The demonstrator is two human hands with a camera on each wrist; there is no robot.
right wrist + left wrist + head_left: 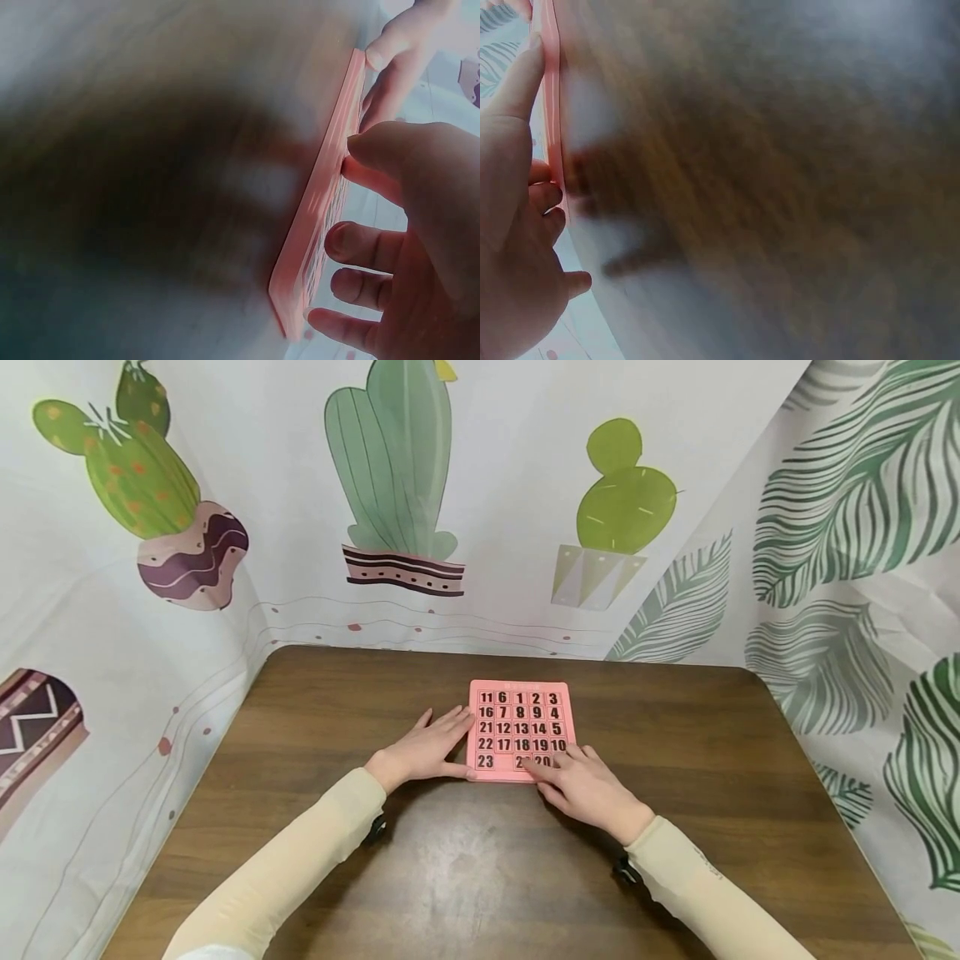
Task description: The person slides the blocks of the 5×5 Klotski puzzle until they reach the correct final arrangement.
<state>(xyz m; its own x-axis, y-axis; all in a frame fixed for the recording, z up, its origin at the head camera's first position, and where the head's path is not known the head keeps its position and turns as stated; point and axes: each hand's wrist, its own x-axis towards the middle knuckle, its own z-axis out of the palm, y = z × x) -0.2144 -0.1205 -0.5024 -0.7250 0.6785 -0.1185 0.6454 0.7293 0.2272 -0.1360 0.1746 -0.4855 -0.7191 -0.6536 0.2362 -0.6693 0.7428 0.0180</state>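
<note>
A pink number sliding puzzle (512, 720) lies flat on the table, its tiles marked with bold black numerals. In its bottom row a gap shows between the tile 23 (486, 762) and a partly covered tile whose number begins with 2. My left hand (427, 747) rests along the puzzle's left edge, fingers stretched out and thumb by the near left corner. From the right, my right hand (588, 781) reaches over the bottom row, index fingertip on the partly covered tile. Its thumb is at the near edge, and its hand hides the bottom right corner.
The brown wooden table (465, 860) extends around the puzzle on all sides. Behind it hangs a white cloth (510, 527) printed with cacti and leaves. A small dark device (627, 870) sits under the right wrist, and another (377, 829) under the left.
</note>
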